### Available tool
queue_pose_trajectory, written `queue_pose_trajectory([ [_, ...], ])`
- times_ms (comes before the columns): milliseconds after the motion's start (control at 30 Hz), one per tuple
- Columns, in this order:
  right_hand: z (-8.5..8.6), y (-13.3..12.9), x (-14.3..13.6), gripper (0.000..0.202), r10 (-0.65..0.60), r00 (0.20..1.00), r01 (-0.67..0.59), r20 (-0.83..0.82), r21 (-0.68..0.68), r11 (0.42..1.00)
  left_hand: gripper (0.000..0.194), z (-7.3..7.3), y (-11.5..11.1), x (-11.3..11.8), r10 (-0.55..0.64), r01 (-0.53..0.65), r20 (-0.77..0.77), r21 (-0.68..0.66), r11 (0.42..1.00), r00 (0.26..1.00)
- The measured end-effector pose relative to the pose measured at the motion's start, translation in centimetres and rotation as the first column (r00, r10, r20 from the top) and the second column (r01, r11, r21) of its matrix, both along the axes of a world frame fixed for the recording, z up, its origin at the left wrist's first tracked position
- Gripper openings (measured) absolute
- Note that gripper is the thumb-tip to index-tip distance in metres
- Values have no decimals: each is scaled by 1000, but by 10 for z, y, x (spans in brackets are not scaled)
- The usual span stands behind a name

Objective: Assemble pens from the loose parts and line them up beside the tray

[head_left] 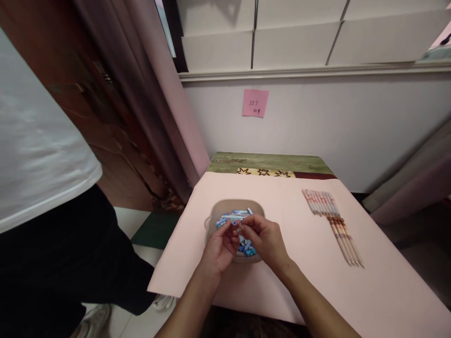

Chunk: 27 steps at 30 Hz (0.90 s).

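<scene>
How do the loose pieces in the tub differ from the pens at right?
The loose pieces lie jumbled in the tub; the pens lie side by side in two groups on the pink sheet. The pieces are mostly blue and white; the pens pale and brown. Both are sets of several items.

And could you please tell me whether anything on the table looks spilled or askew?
Nothing looks spilled: blue parts lie in the tub, and the pens lie in two groups. Only the pink sheet seems off, leaving the table's far end uncovered.
</scene>
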State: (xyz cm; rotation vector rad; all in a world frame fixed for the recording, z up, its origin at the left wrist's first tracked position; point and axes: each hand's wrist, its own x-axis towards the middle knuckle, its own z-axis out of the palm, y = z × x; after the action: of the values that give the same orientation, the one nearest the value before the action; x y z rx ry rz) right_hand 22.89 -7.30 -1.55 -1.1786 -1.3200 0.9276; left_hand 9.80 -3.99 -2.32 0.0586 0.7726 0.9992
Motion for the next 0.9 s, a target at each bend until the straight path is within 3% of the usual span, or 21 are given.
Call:
queue_pose_trajectory([
  [333,3,-2,1,9,-152,923,75,355,223,972,12,0,-5,4,17,-17,-49,-10,1000,999],
  [900,9,0,-5,10,-173,893,96,416,199,975,8,-3,-5,-1,8,-8,5,-14,1000,1000],
])
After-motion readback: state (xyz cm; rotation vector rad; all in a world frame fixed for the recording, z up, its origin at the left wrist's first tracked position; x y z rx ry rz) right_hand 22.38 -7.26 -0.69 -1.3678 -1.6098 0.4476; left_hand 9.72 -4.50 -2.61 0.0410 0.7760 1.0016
